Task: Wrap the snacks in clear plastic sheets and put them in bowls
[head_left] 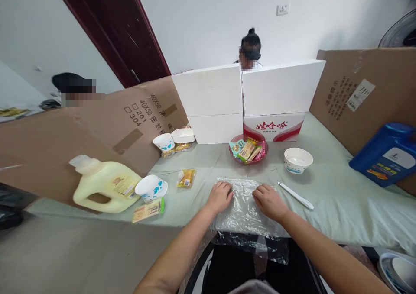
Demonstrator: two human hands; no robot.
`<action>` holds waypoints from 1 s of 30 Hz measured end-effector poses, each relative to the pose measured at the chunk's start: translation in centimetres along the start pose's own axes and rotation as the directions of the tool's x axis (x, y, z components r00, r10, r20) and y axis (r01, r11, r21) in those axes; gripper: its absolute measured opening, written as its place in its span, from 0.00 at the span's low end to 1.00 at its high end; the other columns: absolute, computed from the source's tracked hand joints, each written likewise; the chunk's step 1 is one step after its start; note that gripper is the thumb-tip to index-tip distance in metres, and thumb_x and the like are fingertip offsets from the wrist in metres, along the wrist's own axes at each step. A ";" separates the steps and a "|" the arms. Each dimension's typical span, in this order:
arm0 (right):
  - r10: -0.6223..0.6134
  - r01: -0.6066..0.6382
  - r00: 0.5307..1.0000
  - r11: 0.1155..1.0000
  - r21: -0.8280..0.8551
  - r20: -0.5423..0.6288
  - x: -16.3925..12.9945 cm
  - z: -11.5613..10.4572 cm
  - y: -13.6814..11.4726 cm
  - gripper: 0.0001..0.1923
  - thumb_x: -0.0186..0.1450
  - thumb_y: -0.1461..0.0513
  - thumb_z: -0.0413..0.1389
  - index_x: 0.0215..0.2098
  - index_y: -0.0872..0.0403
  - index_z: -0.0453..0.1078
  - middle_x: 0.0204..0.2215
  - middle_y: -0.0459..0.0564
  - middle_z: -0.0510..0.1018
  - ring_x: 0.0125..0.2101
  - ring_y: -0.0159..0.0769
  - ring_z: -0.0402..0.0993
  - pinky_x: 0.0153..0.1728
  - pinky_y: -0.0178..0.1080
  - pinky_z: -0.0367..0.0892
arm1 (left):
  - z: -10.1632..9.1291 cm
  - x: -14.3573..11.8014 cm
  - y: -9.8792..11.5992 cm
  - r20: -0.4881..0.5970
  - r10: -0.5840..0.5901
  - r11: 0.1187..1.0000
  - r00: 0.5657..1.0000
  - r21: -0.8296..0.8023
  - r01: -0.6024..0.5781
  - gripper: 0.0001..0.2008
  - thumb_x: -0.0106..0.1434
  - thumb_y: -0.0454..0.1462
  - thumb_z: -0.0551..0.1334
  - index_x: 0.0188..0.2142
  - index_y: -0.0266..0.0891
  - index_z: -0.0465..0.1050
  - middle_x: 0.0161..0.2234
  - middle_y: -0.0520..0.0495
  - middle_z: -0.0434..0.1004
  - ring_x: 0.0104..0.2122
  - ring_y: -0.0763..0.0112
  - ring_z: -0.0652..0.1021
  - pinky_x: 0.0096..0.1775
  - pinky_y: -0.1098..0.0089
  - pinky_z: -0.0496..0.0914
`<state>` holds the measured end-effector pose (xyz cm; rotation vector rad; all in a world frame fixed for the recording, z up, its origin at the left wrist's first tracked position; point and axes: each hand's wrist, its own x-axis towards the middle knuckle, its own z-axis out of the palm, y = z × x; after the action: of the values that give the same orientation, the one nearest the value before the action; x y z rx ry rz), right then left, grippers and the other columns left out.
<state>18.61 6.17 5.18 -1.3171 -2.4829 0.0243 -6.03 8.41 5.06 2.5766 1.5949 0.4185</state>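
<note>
A clear plastic bag point(243, 205) lies spread on the cloth in front of me, its near end hanging over the table edge. My left hand point(221, 196) rests palm down on its left part, fingers slightly bent and apart. On the right part lies my right hand point(269, 201), palm down with bent fingers; nothing shows gripped in either hand. A white slim-handled tool point(295, 195), of a kind I cannot make out, lies right of that hand. Beyond the bag stands a pink glass bowl point(234, 159) of packaged snacks. A white patterned bowl point(298, 160) is to its right.
At left are a pale yellow jug point(107, 183), a paper bowl point(151, 187) and snack packets point(186, 178). A blue bottle point(386, 155) leans at right. White boxes point(211, 99) and cardboard point(351, 95) wall the table; two people are beyond.
</note>
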 end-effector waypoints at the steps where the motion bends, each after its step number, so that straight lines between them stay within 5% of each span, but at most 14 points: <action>1: -0.022 0.022 1.000 1.000 0.009 0.017 0.2 0.3 -0.4 0.13 0.69 0.63 0.46 0.36 0.54 0.73 0.34 0.53 0.75 0.38 0.39 0.68 0.43 0.40 0.61 | 0.2 0.7 0.2 0.002 0.015 1.000 1.000 -0.004 -0.015 0.13 0.66 0.36 0.55 0.47 0.38 0.73 0.46 0.42 0.76 0.49 0.60 0.72 0.53 0.59 0.65; 5: -0.022 0.021 0.999 0.999 0.025 0.035 0.9 1.8 -0.3 0.14 0.68 0.60 0.48 0.46 0.54 0.71 0.44 0.54 0.75 0.47 0.40 0.67 0.49 0.41 0.60 | 1.5 2.4 0.6 0.014 0.063 0.998 0.998 0.001 -0.063 0.16 0.65 0.33 0.55 0.52 0.39 0.70 0.55 0.44 0.71 0.56 0.60 0.68 0.57 0.59 0.61; 11: 0.285 -0.277 0.946 0.958 -0.071 0.152 0.9 2.9 1.9 0.48 0.58 0.38 0.51 0.67 0.56 0.52 0.67 0.61 0.50 0.65 0.64 0.36 0.60 0.61 0.37 | 2.5 2.0 -0.2 0.090 -0.106 0.990 0.990 0.106 0.096 0.28 0.66 0.44 0.55 0.65 0.44 0.54 0.68 0.44 0.48 0.66 0.48 0.48 0.62 0.46 0.46; 17: 0.351 -0.343 0.920 0.936 -0.074 0.176 0.9 1.9 1.9 0.47 0.59 0.38 0.51 0.67 0.55 0.52 0.67 0.59 0.49 0.65 0.64 0.35 0.61 0.62 0.37 | 1.4 0.9 -1.6 0.017 -0.302 0.952 0.953 0.046 0.301 0.32 0.65 0.51 0.55 0.62 0.35 0.58 0.66 0.33 0.52 0.65 0.42 0.50 0.61 0.42 0.47; 19: 0.309 -0.313 0.945 0.950 0.018 0.111 -0.2 0.6 2.2 0.37 0.65 0.43 0.48 0.64 0.56 0.57 0.65 0.59 0.56 0.65 0.57 0.43 0.61 0.58 0.44 | 0.1 -0.8 -2.0 -0.056 -0.230 0.971 0.971 -0.071 0.226 0.25 0.68 0.47 0.52 0.58 0.34 0.64 0.62 0.33 0.59 0.64 0.47 0.55 0.61 0.46 0.52; 21: 0.216 -0.220 0.976 0.959 0.182 0.042 -2.1 -1.2 2.6 0.28 0.69 0.48 0.41 0.60 0.54 0.64 0.61 0.58 0.65 0.63 0.49 0.54 0.61 0.53 0.52 | -1.5 -3.5 -2.3 -0.118 -0.043 0.975 0.992 -0.220 0.016 0.21 0.69 0.47 0.50 0.53 0.37 0.68 0.58 0.36 0.65 0.62 0.53 0.60 0.61 0.50 0.56; 24: 0.038 -0.030 0.999 0.901 0.434 -0.010 -6.1 -4.0 2.9 0.27 0.70 0.47 0.39 0.58 0.50 0.65 0.57 0.56 0.69 0.59 0.44 0.61 0.58 0.49 0.59 | -3.5 -8.2 -2.5 -0.126 0.205 0.900 0.971 -0.366 -0.237 0.25 0.67 0.53 0.52 0.55 0.41 0.66 0.57 0.38 0.65 0.60 0.54 0.63 0.60 0.51 0.59; 27: -0.052 0.036 0.998 0.881 0.472 0.021 -9.3 -5.0 2.4 0.41 0.61 0.40 0.52 0.65 0.50 0.55 0.60 0.59 0.65 0.60 0.50 0.59 0.57 0.50 0.60 | -3.6 -11.8 -2.5 -0.018 0.341 0.899 0.940 -0.287 -0.332 0.40 0.55 0.58 0.63 0.61 0.43 0.58 0.62 0.37 0.59 0.62 0.46 0.58 0.60 0.45 0.57; 30: -0.011 -0.016 0.998 0.885 0.466 0.056 -10.1 -4.2 1.3 0.30 0.64 0.48 0.54 0.61 0.51 0.61 0.54 0.58 0.71 0.56 0.47 0.65 0.56 0.49 0.62 | -2.7 -13.0 -2.4 0.065 0.367 0.909 0.928 -0.237 -0.343 0.24 0.62 0.43 0.63 0.57 0.45 0.64 0.62 0.39 0.60 0.63 0.49 0.58 0.59 0.46 0.57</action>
<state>26.14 -1.86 6.11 -1.1181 -2.3128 0.6294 -14.34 -2.27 4.74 2.6582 0.9771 0.4440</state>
